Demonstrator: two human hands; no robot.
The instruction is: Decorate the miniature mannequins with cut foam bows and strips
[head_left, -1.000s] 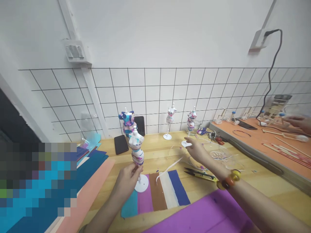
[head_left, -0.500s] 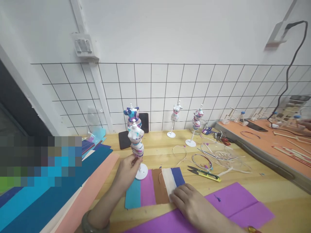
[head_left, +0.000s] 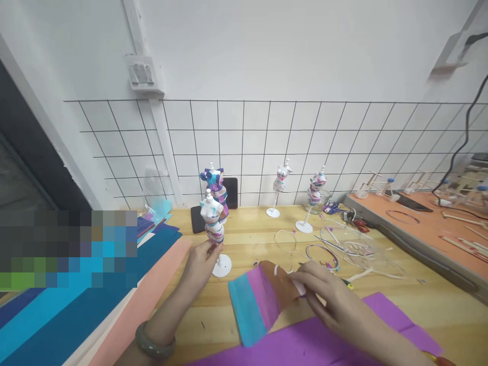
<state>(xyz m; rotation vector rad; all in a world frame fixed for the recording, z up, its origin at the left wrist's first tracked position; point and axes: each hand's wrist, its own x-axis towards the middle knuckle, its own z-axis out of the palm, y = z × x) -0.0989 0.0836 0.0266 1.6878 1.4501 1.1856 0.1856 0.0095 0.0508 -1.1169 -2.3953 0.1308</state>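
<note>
My left hand (head_left: 203, 260) is closed round the thin pole of a small white mannequin figure (head_left: 213, 222) wrapped in coloured strips; its round base (head_left: 222, 266) rests on the wooden table (head_left: 247, 231). My right hand (head_left: 324, 292) pinches the right end of a striped stack of felt strips (head_left: 257, 300) in cyan, pink and brown, and holds that end raised off the table. A white strip end shows under my fingers. Yellow-handled snips (head_left: 346, 283) lie mostly hidden just behind my right hand.
Three more decorated mannequins stand by the grid wall: one (head_left: 215, 187) in front of a dark phone, one (head_left: 280, 179) and one (head_left: 316, 187). Wire hoops and a clear bowl (head_left: 348, 246) lie right. Purple felt (head_left: 366, 315) lies near me, blue and pink sheets (head_left: 95, 305) left, an orange board (head_left: 427, 223) far right.
My right hand drew back from the far mannequin to the striped strips, then pinched and lifted their right end, shifting them right. My left hand stayed on the mannequin pole.
</note>
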